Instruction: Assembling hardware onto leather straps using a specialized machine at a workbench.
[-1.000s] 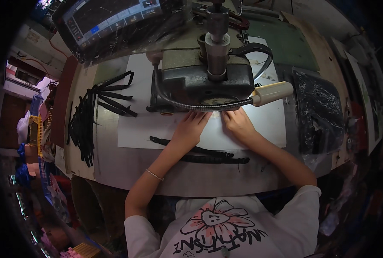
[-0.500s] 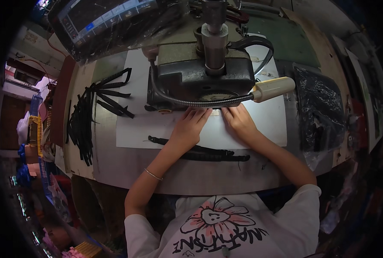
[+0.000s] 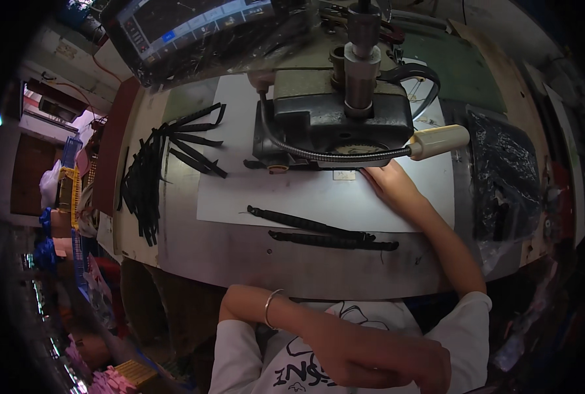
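My right hand [image 3: 394,186] reaches to the front lower edge of the dark machine head [image 3: 338,121]. Its fingers are pressed together, their tips partly hidden beneath the machine, so what they hold cannot be made out. Beside those fingertips lies a small pale tag-like piece [image 3: 344,175]. A black strap [image 3: 256,164] runs under the machine's front edge. My left hand [image 3: 381,354] is back over my lap, off the table, with its fingers curled; its grip is hidden. Two black straps [image 3: 305,221] [image 3: 328,241] lie crosswise on the near part of the table.
A pile of black straps [image 3: 143,190] lies on the left. A flexible lamp [image 3: 440,142] hangs across the machine's front. Plastic-wrapped dark material [image 3: 502,174] is on the right. A plastic-covered screen [image 3: 200,29] stands at the back left. White sheeting [image 3: 230,197] covers part of the table [image 3: 240,259].
My left hand has left the machine and come back over my lap. My right hand stays by the machine's front edge. The whole view has shifted slightly.
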Tool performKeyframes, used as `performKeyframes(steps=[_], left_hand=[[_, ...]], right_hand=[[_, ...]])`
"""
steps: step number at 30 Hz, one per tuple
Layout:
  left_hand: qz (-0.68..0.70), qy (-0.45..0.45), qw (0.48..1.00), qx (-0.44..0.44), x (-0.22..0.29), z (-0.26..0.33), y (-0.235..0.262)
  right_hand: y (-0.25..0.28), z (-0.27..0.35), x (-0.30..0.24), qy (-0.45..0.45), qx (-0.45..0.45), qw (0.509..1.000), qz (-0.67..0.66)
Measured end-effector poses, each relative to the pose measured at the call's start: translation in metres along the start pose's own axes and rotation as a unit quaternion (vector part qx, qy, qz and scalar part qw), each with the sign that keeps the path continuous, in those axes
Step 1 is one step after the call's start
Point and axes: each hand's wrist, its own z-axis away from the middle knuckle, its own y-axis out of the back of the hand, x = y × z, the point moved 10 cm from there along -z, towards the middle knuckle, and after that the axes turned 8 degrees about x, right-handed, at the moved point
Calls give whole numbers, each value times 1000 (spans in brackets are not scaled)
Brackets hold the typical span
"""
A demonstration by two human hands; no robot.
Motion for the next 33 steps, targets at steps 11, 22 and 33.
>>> performKeyframes(steps=[11, 22, 33], left_hand=[[-808, 112, 464, 345, 0, 136, 195], [-698, 228, 576, 359, 25, 142, 242], [-764, 99, 566, 292, 22, 187, 159]], right_hand=[[-7, -4, 20, -141, -25, 989, -30], [-26, 38, 50, -430, -101, 774, -455], [29, 50, -34, -118, -12, 976, -182]])
